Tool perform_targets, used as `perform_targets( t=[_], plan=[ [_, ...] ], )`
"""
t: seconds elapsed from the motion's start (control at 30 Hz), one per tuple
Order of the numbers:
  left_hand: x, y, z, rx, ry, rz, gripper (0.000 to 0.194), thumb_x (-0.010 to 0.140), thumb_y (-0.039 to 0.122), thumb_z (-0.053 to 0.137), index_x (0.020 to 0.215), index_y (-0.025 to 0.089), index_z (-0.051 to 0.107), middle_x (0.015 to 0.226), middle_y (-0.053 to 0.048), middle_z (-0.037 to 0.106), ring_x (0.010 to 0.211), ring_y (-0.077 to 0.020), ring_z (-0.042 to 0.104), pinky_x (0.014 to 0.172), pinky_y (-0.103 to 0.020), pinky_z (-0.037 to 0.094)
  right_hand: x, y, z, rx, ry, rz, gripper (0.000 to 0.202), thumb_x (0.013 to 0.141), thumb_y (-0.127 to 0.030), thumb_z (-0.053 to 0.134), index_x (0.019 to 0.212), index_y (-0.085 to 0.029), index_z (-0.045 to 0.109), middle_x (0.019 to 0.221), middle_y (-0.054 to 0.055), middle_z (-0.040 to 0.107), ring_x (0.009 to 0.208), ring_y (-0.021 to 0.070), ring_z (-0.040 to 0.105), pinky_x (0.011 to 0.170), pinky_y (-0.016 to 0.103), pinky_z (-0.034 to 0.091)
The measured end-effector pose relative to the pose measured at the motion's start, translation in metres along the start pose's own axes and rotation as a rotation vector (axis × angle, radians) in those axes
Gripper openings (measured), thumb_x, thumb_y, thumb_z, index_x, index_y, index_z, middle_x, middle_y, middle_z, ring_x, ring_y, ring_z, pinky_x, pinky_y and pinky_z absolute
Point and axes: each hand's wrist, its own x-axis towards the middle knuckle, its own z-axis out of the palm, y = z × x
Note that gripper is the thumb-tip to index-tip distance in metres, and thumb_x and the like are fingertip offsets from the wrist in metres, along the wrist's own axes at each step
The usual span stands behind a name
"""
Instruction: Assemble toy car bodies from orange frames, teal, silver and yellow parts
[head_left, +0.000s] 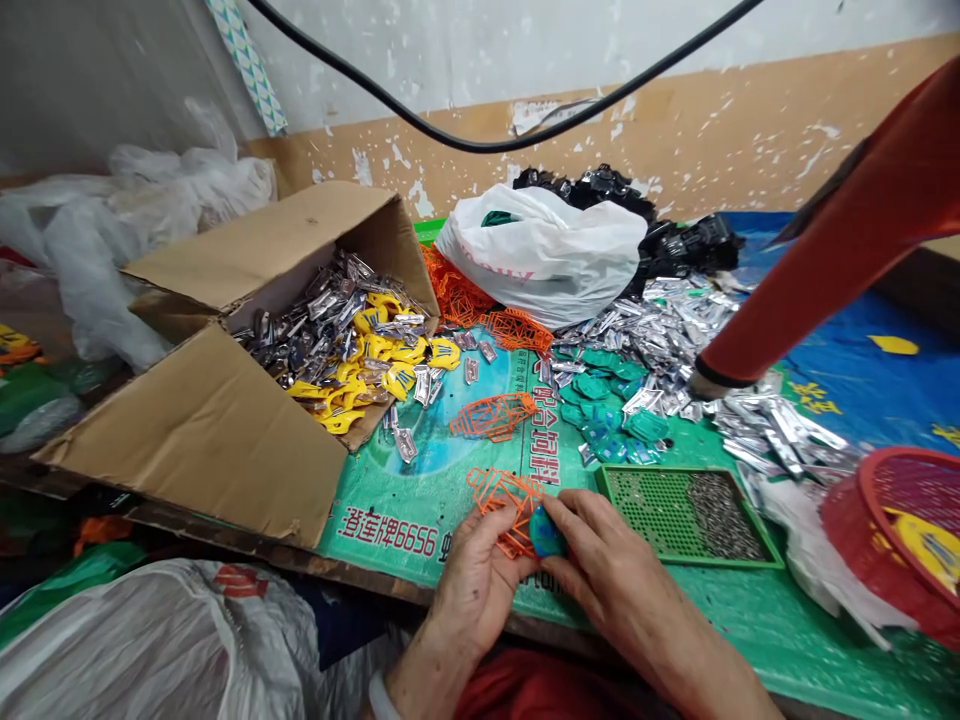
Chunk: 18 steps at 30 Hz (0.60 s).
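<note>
The left hand [474, 572] grips an orange frame [507, 490] between thumb and fingers; the right hand [611, 553] pinches a teal piece [547, 535] at its near end. From them, another frame [493, 416] lies toward twelve o'clock, teal pieces [598, 388] at one, a green tray [645, 510] at three, a cardboard box [225, 440] at ten.

1. whitish wall [450, 50] above a tan band [750, 130], paint flaking in pale patches.
2. black cable [480, 147] sagging in front of it.
3. worktable [405, 589] covered in green sheeting [810, 625] and blue sheeting [847, 375].
4. light dimmer toward the left.
</note>
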Motion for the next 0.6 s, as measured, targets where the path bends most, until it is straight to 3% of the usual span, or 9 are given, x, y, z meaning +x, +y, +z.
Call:
perform_targets(
  t=[0.13, 0.3, 0.6],
  plan=[
    [-0.003, 0.001, 0.002, 0.047, -0.023, 0.050, 0.009, 0.075, 0.019, 0.070, 0.084, 0.016, 0.067, 0.088, -0.005, 0.072, 0.078, -0.0189, 0.065, 0.064, -0.029, 0.054, -0.001, 0.000, 0.000, 0.044, 0.093, 0.038, 0.033, 0.088, -0.019, 0.054, 0.121, -0.017, 0.050, 0.104, 0.011, 0.058, 0.092, 0.0213, 0.058, 0.075, 0.038, 0.057],
    [-0.004, -0.003, 0.003, 0.075, -0.022, 0.090, 0.011, 0.078, 0.020, 0.068, 0.088, 0.015, 0.069, 0.082, -0.002, 0.069, 0.071, -0.0119, 0.061, 0.064, -0.022, 0.050, 0.004, -0.009, 0.006, -0.020, 0.250, 0.010, 0.031, 0.088, -0.023, 0.055, 0.117, -0.016, 0.053, 0.095, 0.011, 0.059, 0.082, 0.0214, 0.054, 0.066, 0.038, 0.053],
    [-0.003, -0.004, 0.005, 0.040, 0.016, 0.098, 0.011, 0.071, 0.022, 0.075, 0.077, 0.015, 0.070, 0.075, 0.000, 0.066, 0.065, -0.0098, 0.058, 0.061, -0.019, 0.048, 0.008, -0.016, 0.008, -0.064, 0.195, 0.051, 0.033, 0.083, -0.023, 0.062, 0.114, -0.014, 0.057, 0.090, 0.010, 0.059, 0.078, 0.0219, 0.051, 0.063, 0.037, 0.051]
  ],
)
